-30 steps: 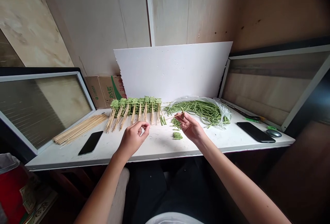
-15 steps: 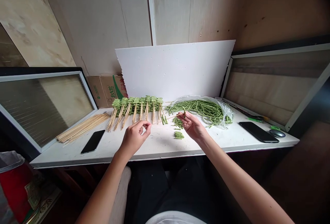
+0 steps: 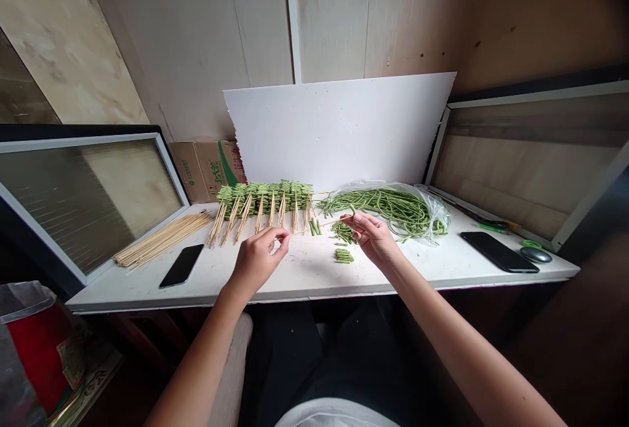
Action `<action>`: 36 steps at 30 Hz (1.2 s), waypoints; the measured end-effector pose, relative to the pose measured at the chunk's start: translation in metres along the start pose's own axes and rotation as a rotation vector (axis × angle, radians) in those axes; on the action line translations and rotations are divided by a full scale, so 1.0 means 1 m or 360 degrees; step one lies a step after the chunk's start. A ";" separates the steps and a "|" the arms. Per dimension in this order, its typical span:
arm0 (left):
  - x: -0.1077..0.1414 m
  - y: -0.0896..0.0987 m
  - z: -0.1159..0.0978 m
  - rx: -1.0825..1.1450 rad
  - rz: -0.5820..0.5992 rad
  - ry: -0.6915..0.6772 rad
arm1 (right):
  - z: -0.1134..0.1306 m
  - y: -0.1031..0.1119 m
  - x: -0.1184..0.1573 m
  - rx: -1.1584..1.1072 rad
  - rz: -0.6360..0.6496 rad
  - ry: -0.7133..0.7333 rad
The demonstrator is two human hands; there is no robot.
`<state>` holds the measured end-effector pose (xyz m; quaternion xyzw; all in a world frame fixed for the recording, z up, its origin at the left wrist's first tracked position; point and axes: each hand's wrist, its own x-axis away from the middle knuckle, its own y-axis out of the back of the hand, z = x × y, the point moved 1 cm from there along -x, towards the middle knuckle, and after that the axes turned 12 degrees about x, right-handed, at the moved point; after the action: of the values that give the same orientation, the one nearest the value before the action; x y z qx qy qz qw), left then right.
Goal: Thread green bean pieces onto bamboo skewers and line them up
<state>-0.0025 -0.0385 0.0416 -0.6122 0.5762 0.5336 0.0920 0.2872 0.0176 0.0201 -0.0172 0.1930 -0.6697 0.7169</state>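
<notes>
The right hand (image 3: 373, 238) is pinching a wooden skewer (image 3: 322, 224) and a green bean piece (image 3: 352, 209) above the table (image 3: 304, 276), while the left hand (image 3: 257, 260) is curling near its other end, grip unclear. Threading seems underway — the piece needs pushing along.

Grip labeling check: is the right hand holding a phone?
No, the right hand pinches a bamboo skewer; a phone lies flat on the table to its right.
</notes>
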 end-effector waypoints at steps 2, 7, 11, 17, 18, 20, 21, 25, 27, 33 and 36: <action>0.000 0.000 0.000 -0.0007 0.0012 -0.0007 | 0.000 0.000 0.000 0.0010 -0.0015 -0.0001; -0.001 0.002 -0.001 -0.0006 0.0029 -0.0032 | -0.001 -0.001 0.000 0.0034 0.0003 0.0011; -0.001 0.004 0.000 -0.0036 0.0043 -0.0039 | -0.002 -0.004 0.002 0.0063 0.0000 0.0024; 0.000 0.003 0.003 0.0022 0.0074 0.0004 | 0.000 -0.006 0.004 0.0074 0.0016 0.0050; 0.000 0.002 0.004 0.0040 0.0079 0.0031 | 0.001 -0.007 0.004 0.0072 0.0026 0.0057; 0.000 0.002 0.006 0.0105 0.0102 0.0106 | 0.002 -0.007 0.005 0.0071 0.0048 0.0077; 0.000 0.002 0.007 0.0150 0.0118 0.0143 | 0.003 -0.007 0.005 0.0074 0.0060 0.0091; -0.001 0.002 0.012 0.0292 0.0154 0.0241 | 0.006 -0.007 0.006 0.0126 0.0101 0.0146; -0.001 0.001 0.014 0.0316 0.0169 0.0269 | 0.008 -0.006 0.006 0.0159 0.0122 0.0166; 0.000 -0.005 0.017 0.0435 0.0104 0.0286 | 0.007 0.001 0.002 0.0224 0.0088 0.0180; 0.001 -0.006 0.014 0.0401 0.0007 0.0219 | 0.005 0.000 0.001 0.0162 0.0056 0.0149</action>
<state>-0.0054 -0.0269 0.0314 -0.6297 0.6449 0.4140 0.1271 0.2884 0.0152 0.0247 0.0541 0.1922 -0.6660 0.7188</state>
